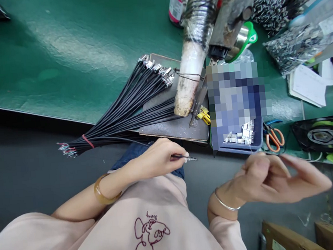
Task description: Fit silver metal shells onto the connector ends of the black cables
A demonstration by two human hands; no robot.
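Counter, upper left: smooth, glossy. Cables, mid-frame: smooth, plastic-like; connectors: shiny metal. Carton, lower right: matt cardboard.

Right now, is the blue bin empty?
The blue bin isn't empty: silver connectors lie at its near end; blurring hides how full it is.

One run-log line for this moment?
left hand: pinching black cable | right hand: partly curled near blue bin, hold unclear | cable bundle: red band, overhanging green bench

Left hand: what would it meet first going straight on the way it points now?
Probably the right hand: the left hand holds a cable pointing toward it, along a line below the tray in the picture. Depth is unclear; it might miss.
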